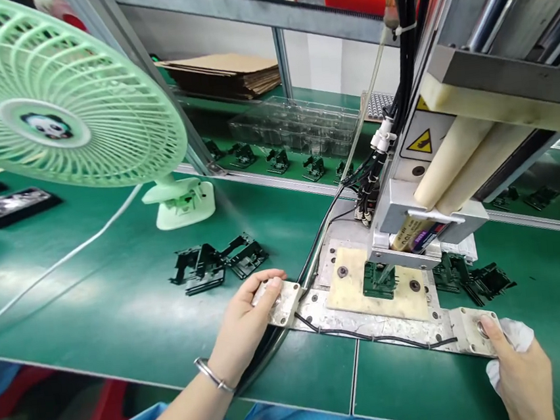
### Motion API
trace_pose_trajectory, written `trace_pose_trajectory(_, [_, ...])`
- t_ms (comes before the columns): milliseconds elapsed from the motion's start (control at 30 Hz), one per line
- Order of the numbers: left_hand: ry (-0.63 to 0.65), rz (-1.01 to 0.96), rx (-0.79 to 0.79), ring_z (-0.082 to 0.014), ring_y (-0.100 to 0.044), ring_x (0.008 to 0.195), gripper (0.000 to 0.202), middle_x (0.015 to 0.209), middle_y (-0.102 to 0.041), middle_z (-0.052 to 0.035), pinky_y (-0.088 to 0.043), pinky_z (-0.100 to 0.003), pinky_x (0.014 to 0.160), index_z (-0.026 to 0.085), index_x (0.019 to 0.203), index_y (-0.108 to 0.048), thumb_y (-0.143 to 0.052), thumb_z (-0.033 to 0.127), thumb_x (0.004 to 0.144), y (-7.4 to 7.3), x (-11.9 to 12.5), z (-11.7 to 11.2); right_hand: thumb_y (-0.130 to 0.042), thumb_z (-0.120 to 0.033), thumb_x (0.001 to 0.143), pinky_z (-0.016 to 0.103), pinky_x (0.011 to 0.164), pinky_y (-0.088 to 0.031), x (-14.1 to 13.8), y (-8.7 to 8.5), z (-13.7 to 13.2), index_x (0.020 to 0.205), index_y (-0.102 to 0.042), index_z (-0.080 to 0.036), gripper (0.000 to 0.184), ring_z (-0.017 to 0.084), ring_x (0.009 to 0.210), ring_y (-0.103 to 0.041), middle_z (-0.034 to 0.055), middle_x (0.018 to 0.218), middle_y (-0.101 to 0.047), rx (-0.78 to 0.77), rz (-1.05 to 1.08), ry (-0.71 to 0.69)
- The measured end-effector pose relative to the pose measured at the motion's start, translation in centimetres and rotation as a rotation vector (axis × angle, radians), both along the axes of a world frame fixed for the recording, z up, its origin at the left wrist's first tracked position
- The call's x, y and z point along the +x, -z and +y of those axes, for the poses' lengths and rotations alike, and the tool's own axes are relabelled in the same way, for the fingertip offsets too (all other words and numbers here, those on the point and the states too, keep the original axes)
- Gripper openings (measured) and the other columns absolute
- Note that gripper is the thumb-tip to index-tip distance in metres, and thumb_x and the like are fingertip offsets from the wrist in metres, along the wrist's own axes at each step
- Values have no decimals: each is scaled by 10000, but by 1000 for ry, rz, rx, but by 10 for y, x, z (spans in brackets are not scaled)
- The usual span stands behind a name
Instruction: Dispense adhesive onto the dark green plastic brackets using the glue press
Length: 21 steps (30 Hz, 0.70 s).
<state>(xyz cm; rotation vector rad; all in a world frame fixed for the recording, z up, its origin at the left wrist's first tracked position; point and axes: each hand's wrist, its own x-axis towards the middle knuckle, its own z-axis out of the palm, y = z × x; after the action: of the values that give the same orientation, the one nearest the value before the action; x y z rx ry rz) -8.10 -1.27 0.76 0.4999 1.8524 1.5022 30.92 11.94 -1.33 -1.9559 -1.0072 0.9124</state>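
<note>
My left hand [251,322] is wrapped round a metal button box [287,302] at the left end of a press base, its thumb lying over the top. At the right end, my right hand [526,371] closes on a second button box [470,330], with its thumb on the round button. A crumpled white cloth or tissue [520,333] is tucked between that hand and the box. Between my hands, a dark green plastic part [380,279] sits on the cream plate [342,296], directly under the press head [403,251], which partly hides it.
Loose dark plastic parts [201,268] lie left of the press, and more [487,281] to its right. A green fan [66,105] stands at left, trailing a white cord [80,246]. Behind a metal rail are clear trays [296,122] and stacked cardboard [227,73]. Black cables [322,232] run beside the press.
</note>
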Motion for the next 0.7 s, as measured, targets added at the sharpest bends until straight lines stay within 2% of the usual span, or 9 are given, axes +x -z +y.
trace_pose_trajectory(133, [-15,7,1,-133,-547,644,627,890,-685,-34,-436,-207,550,193,1021,-663,-760,692,654,-2,1,2,-858,-676,537,314,522,-444,2,4,2,919,-700,-153,667,237,675,-606,88,841,-713,77,12,-44])
trace_pose_trajectory(333, [-40,77,-18,-162,-602,686,547,965,-713,-45,-478,-234,567,202,997,-688,-753,646,684,2,-4,0,-840,-694,493,355,679,-468,-6,-3,3,855,-693,-170,655,274,797,-637,72,865,-721,58,-7,-44])
trace_pose_trajectory(467, [-67,103,-10,-182,-632,723,461,988,-722,-38,-512,-252,576,218,975,-704,-762,584,700,3,-8,0,-785,-682,572,336,641,-445,-16,-10,1,714,-618,-181,547,243,718,-607,43,727,-671,142,-23,-115])
trace_pose_trajectory(600, [-132,11,-10,-151,-604,711,384,941,-718,-2,-509,-203,550,243,910,-708,-817,522,670,-1,-9,3,-746,-658,616,305,583,-410,-23,-13,0,644,-536,-200,505,195,630,-542,5,631,-593,216,-38,-151])
trace_pose_trajectory(700, [-166,-11,-35,-134,-598,721,295,916,-713,13,-510,-170,558,250,876,-710,-808,478,715,-5,-7,6,-729,-674,607,285,549,-375,-26,-14,0,610,-477,-213,526,171,599,-497,-13,596,-546,218,-31,-150])
